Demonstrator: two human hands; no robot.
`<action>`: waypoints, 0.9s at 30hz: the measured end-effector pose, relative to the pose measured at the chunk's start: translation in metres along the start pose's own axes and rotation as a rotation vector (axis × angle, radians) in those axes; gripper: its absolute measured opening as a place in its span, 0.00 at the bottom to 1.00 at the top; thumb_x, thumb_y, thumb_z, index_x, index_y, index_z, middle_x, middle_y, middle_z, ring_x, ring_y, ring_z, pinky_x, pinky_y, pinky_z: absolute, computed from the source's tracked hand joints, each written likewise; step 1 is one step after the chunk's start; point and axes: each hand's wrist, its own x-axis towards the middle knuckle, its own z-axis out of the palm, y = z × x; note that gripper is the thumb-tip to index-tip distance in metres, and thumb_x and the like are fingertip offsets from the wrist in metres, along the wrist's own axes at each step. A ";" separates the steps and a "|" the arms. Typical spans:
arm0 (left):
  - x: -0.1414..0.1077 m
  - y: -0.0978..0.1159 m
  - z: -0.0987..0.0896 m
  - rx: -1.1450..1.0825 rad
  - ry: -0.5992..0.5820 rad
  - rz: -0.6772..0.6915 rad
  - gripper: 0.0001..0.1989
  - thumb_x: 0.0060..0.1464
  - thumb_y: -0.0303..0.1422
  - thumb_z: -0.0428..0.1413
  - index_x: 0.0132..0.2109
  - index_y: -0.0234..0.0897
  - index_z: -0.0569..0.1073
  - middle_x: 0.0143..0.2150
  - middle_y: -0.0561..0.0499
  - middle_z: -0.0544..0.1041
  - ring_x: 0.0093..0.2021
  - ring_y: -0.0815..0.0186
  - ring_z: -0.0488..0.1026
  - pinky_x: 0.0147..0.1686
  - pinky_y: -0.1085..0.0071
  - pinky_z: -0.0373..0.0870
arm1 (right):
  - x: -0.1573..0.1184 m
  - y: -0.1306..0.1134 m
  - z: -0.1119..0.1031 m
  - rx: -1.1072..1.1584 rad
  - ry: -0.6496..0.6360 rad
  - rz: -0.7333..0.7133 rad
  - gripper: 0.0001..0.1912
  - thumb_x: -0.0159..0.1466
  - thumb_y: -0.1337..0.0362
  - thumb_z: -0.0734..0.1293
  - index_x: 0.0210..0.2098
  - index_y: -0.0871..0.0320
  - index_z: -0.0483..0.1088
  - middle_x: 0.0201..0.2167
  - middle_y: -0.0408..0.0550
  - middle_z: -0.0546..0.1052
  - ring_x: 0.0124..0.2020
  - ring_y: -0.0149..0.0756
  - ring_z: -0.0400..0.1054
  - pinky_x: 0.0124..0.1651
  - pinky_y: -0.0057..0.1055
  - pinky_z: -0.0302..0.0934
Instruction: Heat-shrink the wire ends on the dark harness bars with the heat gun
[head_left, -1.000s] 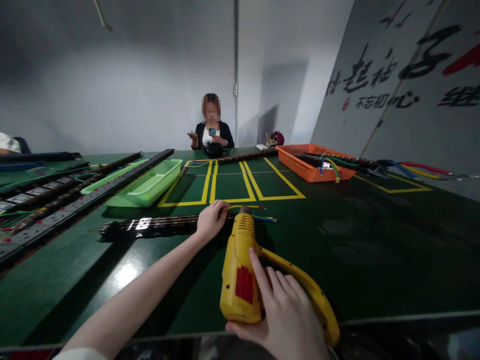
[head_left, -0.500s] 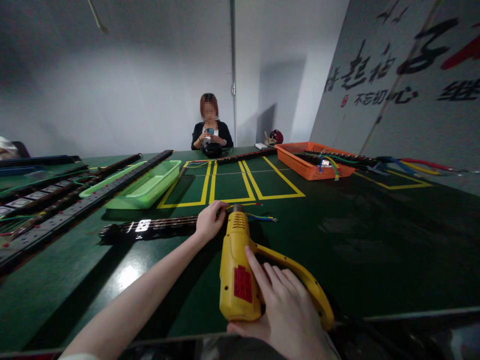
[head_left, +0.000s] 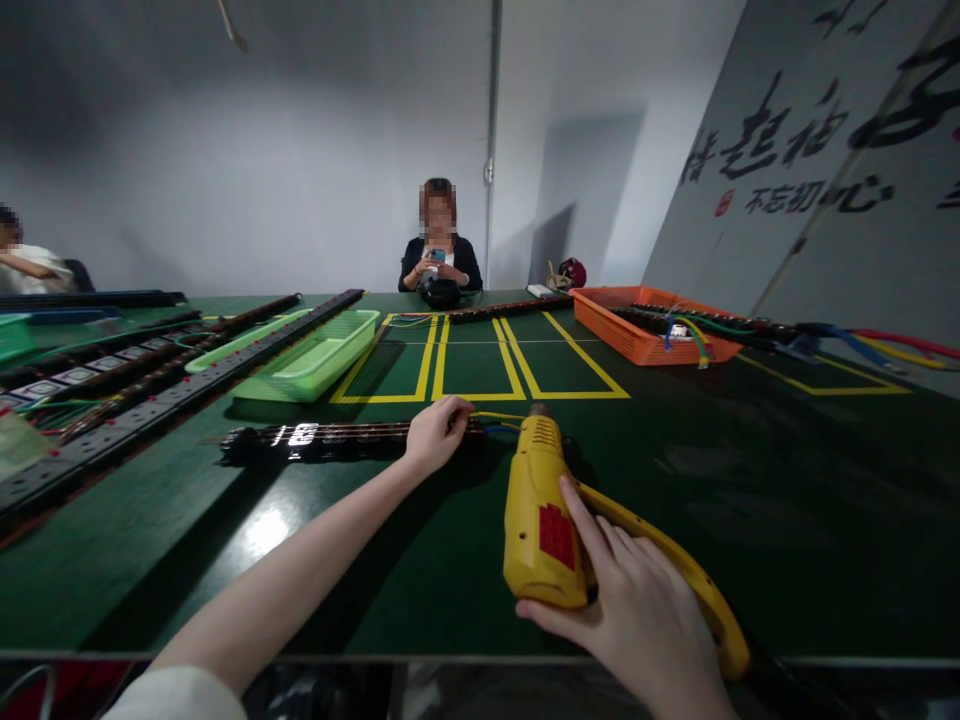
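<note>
My right hand (head_left: pixel 637 590) is wrapped round the handle of a yellow heat gun (head_left: pixel 544 520), its index finger lying along the body. The gun's metal nozzle points away from me over the ends of thin yellow and blue wires (head_left: pixel 501 427). These wires stick out from the right end of a long black strip assembly (head_left: pixel 352 440) with shiny parts and copper-coloured bars, lying across the green table. My left hand (head_left: pixel 439 437) is closed at that end, thumb and fingers pinching the wires. Its fingertips are partly hidden.
A light green tray (head_left: pixel 315 360) stands back left, with a long socket strip (head_left: pixel 187 385) across it. More strips and wires lie farther left. An orange basket (head_left: pixel 637 335) with wired strips is at back right. One person (head_left: pixel 440 255) sits opposite with a phone; another (head_left: pixel 34 265) is far left.
The heat gun has moved to the right, so its nozzle is farther from my left hand, along the wire ends. My left hand keeps its grip. The view has turned slightly left.
</note>
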 end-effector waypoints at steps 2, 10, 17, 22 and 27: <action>0.000 0.002 -0.001 -0.007 -0.003 -0.012 0.09 0.59 0.31 0.46 0.41 0.42 0.71 0.42 0.55 0.76 0.42 0.67 0.73 0.41 0.72 0.67 | 0.000 0.001 0.000 -0.003 0.014 -0.013 0.55 0.50 0.30 0.57 0.66 0.59 0.44 0.42 0.53 0.74 0.37 0.41 0.68 0.40 0.38 0.58; 0.001 0.004 -0.001 -0.025 0.000 -0.077 0.12 0.62 0.35 0.44 0.42 0.42 0.71 0.42 0.54 0.77 0.42 0.66 0.73 0.41 0.71 0.67 | 0.003 -0.012 0.004 0.004 0.041 -0.058 0.55 0.51 0.30 0.55 0.65 0.63 0.45 0.37 0.54 0.74 0.35 0.42 0.68 0.38 0.37 0.58; 0.001 0.002 0.001 -0.015 -0.007 -0.105 0.14 0.63 0.37 0.41 0.41 0.42 0.71 0.40 0.53 0.77 0.41 0.65 0.73 0.40 0.71 0.67 | 0.006 -0.040 0.011 0.064 0.061 -0.080 0.56 0.51 0.28 0.51 0.65 0.63 0.45 0.35 0.53 0.73 0.35 0.42 0.66 0.41 0.39 0.57; 0.002 0.001 0.000 0.001 -0.022 -0.133 0.17 0.63 0.39 0.39 0.41 0.40 0.71 0.39 0.51 0.77 0.39 0.64 0.73 0.38 0.70 0.67 | 0.008 -0.056 0.006 0.052 0.081 -0.177 0.58 0.50 0.29 0.54 0.65 0.68 0.45 0.32 0.51 0.73 0.33 0.40 0.67 0.39 0.37 0.57; 0.003 -0.006 -0.005 -0.029 -0.077 -0.090 0.15 0.62 0.36 0.40 0.44 0.40 0.70 0.40 0.50 0.76 0.40 0.64 0.73 0.39 0.69 0.68 | 0.010 -0.063 0.001 0.051 0.090 -0.189 0.59 0.48 0.29 0.57 0.63 0.69 0.50 0.33 0.52 0.74 0.32 0.40 0.67 0.38 0.37 0.57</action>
